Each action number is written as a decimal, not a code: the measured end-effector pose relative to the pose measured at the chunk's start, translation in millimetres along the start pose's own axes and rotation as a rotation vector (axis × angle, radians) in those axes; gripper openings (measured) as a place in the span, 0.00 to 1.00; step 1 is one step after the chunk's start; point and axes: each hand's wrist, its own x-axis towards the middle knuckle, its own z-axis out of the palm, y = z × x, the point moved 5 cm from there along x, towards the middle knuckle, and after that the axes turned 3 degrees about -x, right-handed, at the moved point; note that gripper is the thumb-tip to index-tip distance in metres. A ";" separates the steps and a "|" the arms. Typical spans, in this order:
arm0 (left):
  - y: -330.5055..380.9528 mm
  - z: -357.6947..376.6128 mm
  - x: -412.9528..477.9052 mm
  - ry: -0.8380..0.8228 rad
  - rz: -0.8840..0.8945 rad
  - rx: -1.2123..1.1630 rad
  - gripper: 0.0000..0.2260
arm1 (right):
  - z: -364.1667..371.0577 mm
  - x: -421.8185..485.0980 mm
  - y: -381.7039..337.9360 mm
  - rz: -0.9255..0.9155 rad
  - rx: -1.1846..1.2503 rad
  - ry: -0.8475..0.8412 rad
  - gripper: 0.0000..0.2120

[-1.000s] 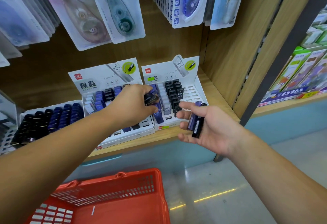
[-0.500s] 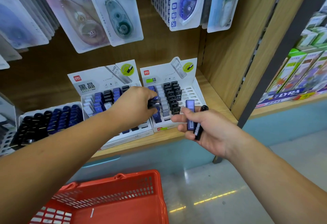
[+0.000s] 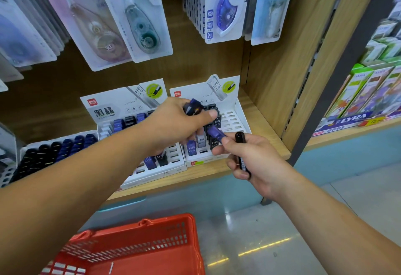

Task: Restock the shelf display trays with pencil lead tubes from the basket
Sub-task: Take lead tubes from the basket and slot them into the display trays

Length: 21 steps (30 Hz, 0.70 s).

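Blue lead tube (image 3: pixel 214 134) is pinched by the right hand (image 3: pixel 249 159), its long axis pointing to ten o'clock. The tray (image 3: pixel 233 118) has empty slots just beyond, at twelve. The left hand (image 3: pixel 178 122) grips a bundle of tubes (image 3: pixel 192 108) at ten o'clock.

2 white trays (image 3: pixel 235 116) hold upright tubes (image 3: pixel 191 148) (blue, black) — red basket (image 3: pixel 152 224) below.

I am in a stationery shop: carded correction tape packs (image 3: pixel 138 25) hang in rows above a wooden shelf (image 3: pixel 195 176), branded display trays (image 3: pixel 239 112) line its front edge, boxed sets (image 3: pixel 364 92) fill the next bay, and a red shopping basket (image 3: pixel 141 251) sits below.
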 end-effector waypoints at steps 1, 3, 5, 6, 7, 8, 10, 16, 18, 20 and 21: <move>1.0 5.0 -0.8 -0.042 -0.030 -0.030 0.13 | 1.2 0.2 -1.4 -0.025 -0.020 -0.002 0.07; 1.4 10.8 -0.9 -0.075 -0.048 -0.047 0.11 | 1.2 0.5 -3.3 -0.059 -0.043 -0.002 0.08; -1.7 10.1 1.3 -0.074 -0.066 -0.085 0.08 | 0.0 1.1 -2.7 -0.075 -0.039 -0.007 0.09; -3.5 9.8 2.2 -0.084 -0.080 -0.087 0.08 | -0.7 1.9 -2.0 -0.080 -0.030 -0.008 0.09; -5.4 10.4 2.9 -0.102 -0.095 -0.068 0.08 | -1.4 2.1 -1.1 -0.084 -0.025 -0.008 0.10; -6.3 11.7 3.3 -0.120 -0.109 -0.043 0.08 | -1.5 2.6 -0.7 -0.091 -0.026 -0.008 0.10; -7.1 14.0 6.4 -0.127 -0.114 -0.036 0.06 | -3.0 4.2 -0.3 -0.098 -0.026 0.017 0.10; 13.6 -1.2 51.9 0.158 0.100 -0.006 0.07 | -15.2 12.7 -4.1 0.071 0.320 0.093 0.17; 23.7 3.5 71.3 0.170 0.201 0.149 0.05 | -15.7 15.6 -2.5 0.126 0.434 0.086 0.22; 29.8 15.5 88.3 0.143 0.283 0.381 0.03 | -17.2 18.6 -0.7 0.121 0.464 0.082 0.18; 29.8 22.1 96.1 0.129 0.312 0.485 0.03 | -19.0 20.0 -0.2 0.107 0.471 0.085 0.16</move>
